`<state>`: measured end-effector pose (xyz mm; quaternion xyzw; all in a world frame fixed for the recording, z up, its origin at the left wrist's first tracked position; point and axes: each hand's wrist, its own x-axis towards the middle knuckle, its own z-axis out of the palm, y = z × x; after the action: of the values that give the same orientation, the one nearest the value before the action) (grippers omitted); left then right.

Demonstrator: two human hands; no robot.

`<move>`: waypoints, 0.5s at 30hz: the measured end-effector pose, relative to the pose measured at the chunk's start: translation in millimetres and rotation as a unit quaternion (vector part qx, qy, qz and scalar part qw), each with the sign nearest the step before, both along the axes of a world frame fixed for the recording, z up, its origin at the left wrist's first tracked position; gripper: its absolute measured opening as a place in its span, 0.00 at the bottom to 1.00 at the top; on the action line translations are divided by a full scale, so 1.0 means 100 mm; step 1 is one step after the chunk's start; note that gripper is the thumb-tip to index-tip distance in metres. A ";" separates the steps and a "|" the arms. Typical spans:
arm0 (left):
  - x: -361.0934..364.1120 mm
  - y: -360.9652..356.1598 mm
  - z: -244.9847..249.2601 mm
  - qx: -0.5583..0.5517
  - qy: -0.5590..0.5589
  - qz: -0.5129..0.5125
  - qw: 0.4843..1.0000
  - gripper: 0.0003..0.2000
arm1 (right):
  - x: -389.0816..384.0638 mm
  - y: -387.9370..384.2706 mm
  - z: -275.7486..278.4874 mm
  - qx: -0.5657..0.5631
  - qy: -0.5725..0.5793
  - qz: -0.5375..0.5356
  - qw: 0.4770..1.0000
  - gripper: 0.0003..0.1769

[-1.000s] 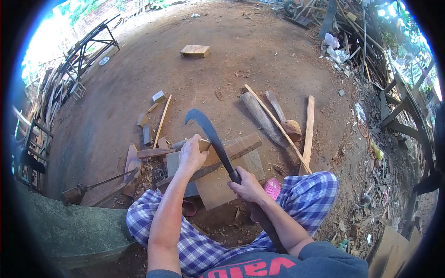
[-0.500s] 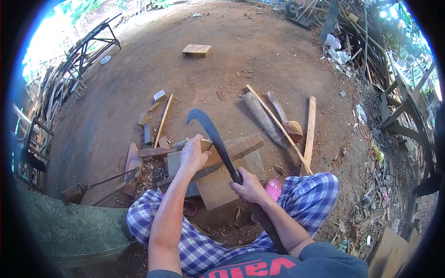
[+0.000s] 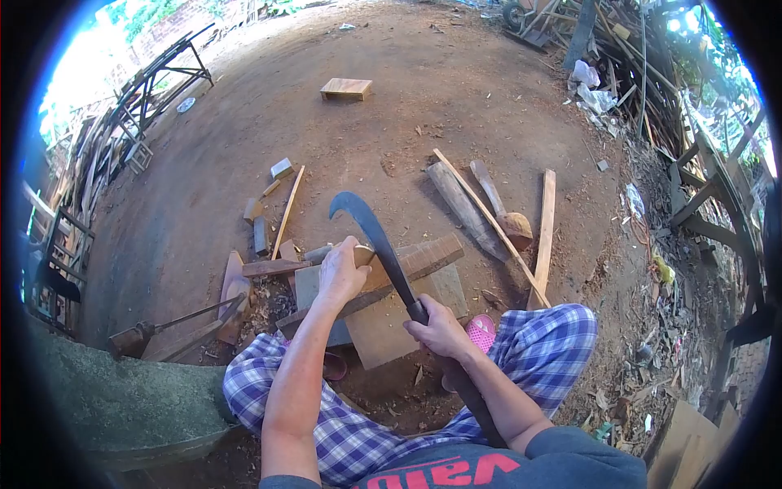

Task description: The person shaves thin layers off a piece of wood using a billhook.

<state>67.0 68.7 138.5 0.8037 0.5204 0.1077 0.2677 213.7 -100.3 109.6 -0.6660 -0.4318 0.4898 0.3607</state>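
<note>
My right hand [image 3: 441, 328] is closed around the dark handle of a billhook [image 3: 381, 243]. Its long blade points away from me and hooks to the left at the tip; the handle runs back under my right forearm. My left hand [image 3: 342, 273] is closed on a small pale wooden piece [image 3: 364, 255] with a curved edge, mostly hidden by the fingers. That piece is over a thick wooden beam [image 3: 428, 257], left of the blade and apart from it. Beneath the beam is a flat wooden board [image 3: 383, 336], between my feet.
Right of the beam lie a wooden mallet [image 3: 513, 228], a grey plank [image 3: 464, 210] and long strips [image 3: 544, 236]. A frame saw [image 3: 187, 319] and small wood blocks [image 3: 260, 235] are at the left. Farther out sits a low wooden block [image 3: 346, 88]. A concrete ledge [image 3: 147, 399] borders my left knee.
</note>
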 end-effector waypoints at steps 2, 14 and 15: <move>0.00 0.00 0.00 0.005 -0.004 0.002 1.000 0.21 | 0.00 0.00 0.00 -0.004 0.003 -0.001 1.000 0.16; 0.00 0.02 -0.01 0.003 -0.001 -0.004 1.000 0.21 | -0.01 0.02 -0.04 -0.011 -0.033 0.006 0.999 0.15; 0.00 0.02 0.00 0.005 -0.002 -0.003 1.000 0.21 | -0.01 0.02 -0.02 -0.015 -0.036 0.004 0.999 0.15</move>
<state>67.5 70.3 138.4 0.8065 0.5167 0.1111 0.2651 212.5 -98.5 107.7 -0.6866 -0.4404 0.4732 0.3329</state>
